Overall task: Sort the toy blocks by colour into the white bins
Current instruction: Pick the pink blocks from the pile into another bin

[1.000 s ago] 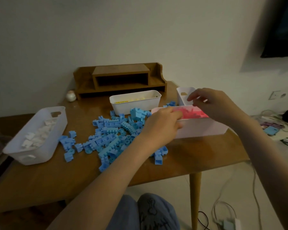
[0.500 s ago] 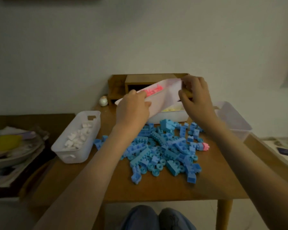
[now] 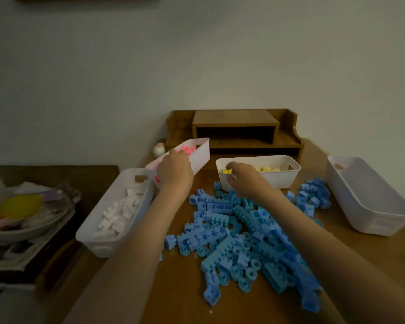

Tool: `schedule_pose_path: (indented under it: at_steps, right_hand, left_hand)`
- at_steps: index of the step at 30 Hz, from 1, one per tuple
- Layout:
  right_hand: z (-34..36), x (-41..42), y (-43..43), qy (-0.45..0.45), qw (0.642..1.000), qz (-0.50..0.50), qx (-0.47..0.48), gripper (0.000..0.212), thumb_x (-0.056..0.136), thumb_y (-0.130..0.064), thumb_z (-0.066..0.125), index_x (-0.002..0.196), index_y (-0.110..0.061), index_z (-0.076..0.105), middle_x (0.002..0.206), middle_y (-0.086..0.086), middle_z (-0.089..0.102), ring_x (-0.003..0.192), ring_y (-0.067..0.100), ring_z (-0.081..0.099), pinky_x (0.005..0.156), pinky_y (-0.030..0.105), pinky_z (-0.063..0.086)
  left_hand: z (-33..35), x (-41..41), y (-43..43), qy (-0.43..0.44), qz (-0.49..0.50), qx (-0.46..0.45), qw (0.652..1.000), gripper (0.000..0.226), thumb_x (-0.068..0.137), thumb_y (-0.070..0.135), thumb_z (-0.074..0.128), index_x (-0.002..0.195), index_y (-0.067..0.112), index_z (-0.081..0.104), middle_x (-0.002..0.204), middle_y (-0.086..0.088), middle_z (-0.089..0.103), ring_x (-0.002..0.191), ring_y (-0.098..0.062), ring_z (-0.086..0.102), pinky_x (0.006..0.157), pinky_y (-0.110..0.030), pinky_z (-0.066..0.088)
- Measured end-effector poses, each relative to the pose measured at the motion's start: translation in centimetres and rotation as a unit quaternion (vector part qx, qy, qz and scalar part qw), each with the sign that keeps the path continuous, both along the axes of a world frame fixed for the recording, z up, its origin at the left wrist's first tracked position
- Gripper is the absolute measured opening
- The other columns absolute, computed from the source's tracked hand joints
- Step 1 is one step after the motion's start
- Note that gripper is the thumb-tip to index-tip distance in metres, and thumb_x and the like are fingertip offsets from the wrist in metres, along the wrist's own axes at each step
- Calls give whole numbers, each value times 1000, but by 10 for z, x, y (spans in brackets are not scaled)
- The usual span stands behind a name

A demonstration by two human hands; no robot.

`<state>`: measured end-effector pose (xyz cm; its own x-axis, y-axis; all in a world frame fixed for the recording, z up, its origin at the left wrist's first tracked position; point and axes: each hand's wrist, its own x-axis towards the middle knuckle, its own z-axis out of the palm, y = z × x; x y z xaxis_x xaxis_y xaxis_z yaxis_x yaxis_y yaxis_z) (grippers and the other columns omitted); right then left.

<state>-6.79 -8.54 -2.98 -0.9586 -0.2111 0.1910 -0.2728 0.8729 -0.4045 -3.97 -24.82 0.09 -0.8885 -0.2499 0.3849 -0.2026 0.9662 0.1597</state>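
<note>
My left hand point(image 3: 174, 170) grips the pink-block bin point(image 3: 202, 152), just behind the white-block bin point(image 3: 98, 245) at the desk's point(image 3: 180, 298) left. My right hand point(image 3: 241, 178) curls over the yellow-block bin's point(image 3: 278, 177) near corner. A heap of blue blocks point(image 3: 243, 235) lies in front of me.

The bin of pink blocks point(image 3: 202, 152) gripped by the left hand point(image 3: 174, 170) reads to me as thin, smooth plastic. It is matt white and faintly see-through, with pink glowing through the wall just under the fingers. The bin of yellow blocks point(image 3: 278, 180), held at its rim by the right hand point(image 3: 241, 181), looks like the same smooth matt plastic. Just below that grip, the blue blocks point(image 3: 243, 232) are hard moulded plastic with a slight sheen. Left of the left grip, the white blocks point(image 3: 117, 213) look like matt plastic. I see smooth, satin-finished wood in the table point(image 3: 173, 300) under both forearms, and darker matt wood in the shelf unit point(image 3: 234, 122) beyond the grips
</note>
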Motion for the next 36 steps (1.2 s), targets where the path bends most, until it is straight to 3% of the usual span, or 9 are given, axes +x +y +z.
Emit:
schedule_pose_path:
  at_steps: [7,11,14,19,23,26,29,31,36]
  right_hand:
    - [-10,-22,10,-7,1000,6,14,18,90,-18,55,103,-7,48,111,12,49,92,26,49,72,30,36]
    - [-7,-30,19,-39,998,-29,32,39,88,-36,59,110,-4,49,114,10,47,100,25,49,76,33,39]
    - [-6,-29,21,-28,998,-21,48,45,89,-45,55,108,-5,50,107,8,47,91,22,47,71,30,36]
    - [-7,-24,27,-18,993,13,117,25,97,-32,43,99,-9,53,99,9,46,87,26,51,67,32,38]
    - [-6,-23,26,-11,989,12,146,19,99,-18,41,107,-8,54,105,14,52,92,34,55,69,38,43]
    - [-5,-21,20,-14,985,33,172,16,99,-14,40,109,-10,52,104,14,55,89,32,54,68,37,44]
    - [-5,-18,13,-13,982,51,181,4,97,-13,44,97,-16,47,102,13,58,85,31,55,67,39,48]
    - [-5,-16,7,-7,981,50,188,9,95,-11,47,92,-18,43,99,13,59,83,32,57,65,42,52]
    - [1,-15,-5,13,983,34,180,13,100,-21,38,92,-13,45,87,11,53,71,28,49,57,34,41]
  left_hand:
    - [-26,-26,-2,-42,24,-7,999,29,95,21,54,121,8,55,118,-10,55,105,-26,58,68,-29,40]
    - [-34,-33,3,-40,19,-11,999,28,95,21,53,120,8,54,115,-9,54,100,-25,58,67,-29,42]
    - [-39,-34,7,-56,6,-31,998,27,97,14,48,123,7,52,117,-10,52,101,-26,57,66,-30,39]
    - [-46,-36,5,-68,19,-26,997,28,96,6,43,122,4,53,115,-11,53,100,-28,58,69,-31,42]
    - [-47,-38,2,-75,8,64,995,27,97,14,45,121,4,55,111,-11,59,98,-27,59,72,-31,44]
    - [-44,-37,1,-83,-3,120,989,29,98,19,43,118,3,56,102,-10,58,92,-25,58,68,-30,42]
    - [-42,-34,-2,-94,-10,144,985,27,99,20,42,116,3,55,90,-5,50,81,-19,51,59,-23,37]
    - [-42,-32,-6,-109,-34,149,982,28,99,21,39,113,4,57,87,-5,49,76,-17,46,52,-22,29]
    - [-43,-28,-10,-100,-58,171,979,32,99,21,40,124,5,52,104,-7,53,90,-20,51,65,-20,37]
